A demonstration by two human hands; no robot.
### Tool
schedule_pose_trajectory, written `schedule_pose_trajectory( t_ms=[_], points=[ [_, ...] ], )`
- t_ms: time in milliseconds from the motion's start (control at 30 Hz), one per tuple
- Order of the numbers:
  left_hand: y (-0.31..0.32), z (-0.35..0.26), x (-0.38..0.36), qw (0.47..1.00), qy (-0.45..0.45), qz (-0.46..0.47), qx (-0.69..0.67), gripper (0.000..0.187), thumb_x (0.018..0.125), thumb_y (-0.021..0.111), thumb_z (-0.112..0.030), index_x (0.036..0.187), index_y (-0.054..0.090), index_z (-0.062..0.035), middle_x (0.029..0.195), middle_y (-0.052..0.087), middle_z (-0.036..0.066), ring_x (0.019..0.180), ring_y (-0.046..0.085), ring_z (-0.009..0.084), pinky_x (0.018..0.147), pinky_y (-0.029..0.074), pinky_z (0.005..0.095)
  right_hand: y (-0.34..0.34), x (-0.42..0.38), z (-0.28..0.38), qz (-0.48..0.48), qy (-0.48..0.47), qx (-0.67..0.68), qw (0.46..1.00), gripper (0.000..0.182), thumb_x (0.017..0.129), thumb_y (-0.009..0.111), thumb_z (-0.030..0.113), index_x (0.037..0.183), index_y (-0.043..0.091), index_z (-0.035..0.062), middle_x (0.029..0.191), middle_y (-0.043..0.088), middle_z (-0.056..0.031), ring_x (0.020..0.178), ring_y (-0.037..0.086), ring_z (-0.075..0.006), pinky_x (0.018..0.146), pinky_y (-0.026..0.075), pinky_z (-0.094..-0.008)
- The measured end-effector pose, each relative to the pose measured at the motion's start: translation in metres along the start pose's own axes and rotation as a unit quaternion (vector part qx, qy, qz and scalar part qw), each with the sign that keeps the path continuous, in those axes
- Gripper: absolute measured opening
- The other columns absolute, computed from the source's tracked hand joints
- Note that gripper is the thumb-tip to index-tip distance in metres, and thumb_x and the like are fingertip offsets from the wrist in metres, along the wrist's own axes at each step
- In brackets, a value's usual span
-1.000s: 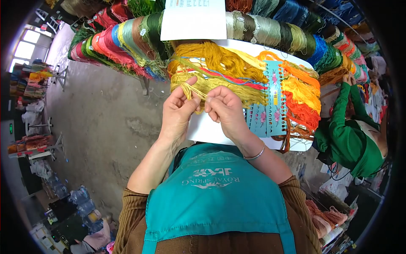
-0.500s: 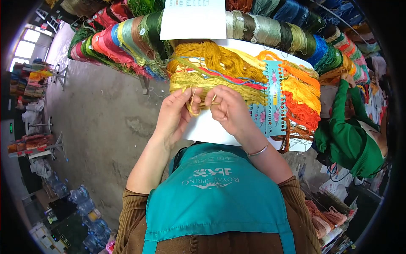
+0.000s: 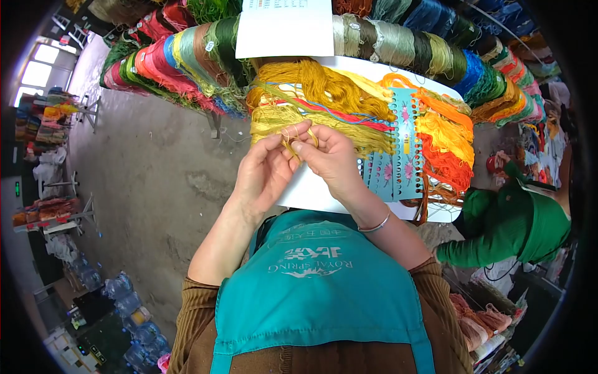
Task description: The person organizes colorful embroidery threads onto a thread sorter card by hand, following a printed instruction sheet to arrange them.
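Observation:
My left hand (image 3: pixel 265 168) and my right hand (image 3: pixel 330 159) meet in front of the white board (image 3: pixel 299 190), fingertips close together. Both pinch a small olive-yellow thread loop (image 3: pixel 291 148). Just beyond them lie olive-yellow skeins (image 3: pixel 274 118), with red and blue strands and a mustard skein (image 3: pixel 311 81) above. These threads run to a turquoise card (image 3: pixel 405 137) with holes along its edges. Orange, yellow and red threads (image 3: pixel 443 143) hang on the card's right side.
A white printed sheet (image 3: pixel 284 31) overlaps a rack of coloured skeins (image 3: pixel 392 45) beyond the board. A person in green (image 3: pixel 523 224) is at the right. Large plastic bottles (image 3: pixel 128 302) stand at the lower left.
My hands have come closer together, the right one moving left to the thread loop. The person in green has lowered their arms from the rack and bent toward the lower left.

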State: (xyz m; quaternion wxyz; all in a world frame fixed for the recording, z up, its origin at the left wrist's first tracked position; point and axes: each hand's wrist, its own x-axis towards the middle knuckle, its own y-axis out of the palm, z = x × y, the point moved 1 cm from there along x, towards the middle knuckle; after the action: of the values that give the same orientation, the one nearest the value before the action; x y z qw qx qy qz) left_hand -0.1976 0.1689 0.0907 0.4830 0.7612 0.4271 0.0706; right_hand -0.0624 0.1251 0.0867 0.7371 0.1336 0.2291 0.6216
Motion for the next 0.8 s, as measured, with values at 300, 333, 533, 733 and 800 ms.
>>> schedule_pose_trajectory(
  t_ms=[300,333,533,733,800],
  points=[
    [-0.001,0.011,0.002,0.997,0.030,-0.018,0.064,0.053,0.096,0.047,-0.024,0.135,0.043,0.0110,0.137,0.050,0.018,0.120,0.052,0.0208,0.103,0.040,0.0317,-0.008,0.003,-0.025,-0.008,-0.016,-0.066,0.998,0.010,0.090,0.065,0.005,0.099,0.066,0.0009,0.084,0.065,-0.0001,0.074,0.057,-0.0032,0.064,0.044,-0.0170],
    [-0.001,0.011,0.002,0.997,0.029,-0.021,0.067,0.053,0.096,0.047,-0.024,0.135,0.043,0.0109,0.137,0.050,0.018,0.119,0.052,0.0208,0.102,0.040,0.0314,-0.007,0.003,-0.025,-0.027,-0.015,-0.061,0.998,0.008,0.089,0.065,0.005,0.096,0.066,0.0018,0.081,0.064,0.0016,0.069,0.054,-0.0014,0.060,0.042,-0.0161],
    [0.000,0.012,0.001,0.998,0.029,-0.029,0.054,0.052,0.095,0.048,-0.022,0.135,0.043,0.0109,0.137,0.050,0.018,0.120,0.052,0.0213,0.100,0.042,0.0307,-0.001,0.000,-0.014,-0.038,-0.017,-0.016,0.999,0.003,0.088,0.064,0.004,0.086,0.062,0.0064,0.066,0.050,0.0090,0.053,0.034,0.0025,0.046,0.022,-0.0172],
    [0.000,0.010,0.003,0.998,0.031,-0.024,0.046,0.050,0.095,0.048,-0.020,0.134,0.042,0.0116,0.137,0.050,0.020,0.119,0.053,0.0220,0.100,0.043,0.0313,-0.002,0.000,-0.016,-0.038,-0.022,-0.009,0.999,0.004,0.088,0.064,0.004,0.087,0.061,0.0067,0.067,0.051,0.0083,0.053,0.035,0.0019,0.046,0.023,-0.0171],
    [0.000,0.010,0.003,0.998,0.031,-0.023,0.046,0.050,0.095,0.048,-0.020,0.134,0.042,0.0117,0.137,0.050,0.020,0.119,0.053,0.0222,0.100,0.043,0.0315,-0.002,0.000,-0.015,-0.038,-0.022,-0.009,0.999,0.004,0.088,0.064,0.004,0.087,0.061,0.0069,0.067,0.051,0.0081,0.052,0.035,0.0018,0.045,0.023,-0.0170]
  ],
)
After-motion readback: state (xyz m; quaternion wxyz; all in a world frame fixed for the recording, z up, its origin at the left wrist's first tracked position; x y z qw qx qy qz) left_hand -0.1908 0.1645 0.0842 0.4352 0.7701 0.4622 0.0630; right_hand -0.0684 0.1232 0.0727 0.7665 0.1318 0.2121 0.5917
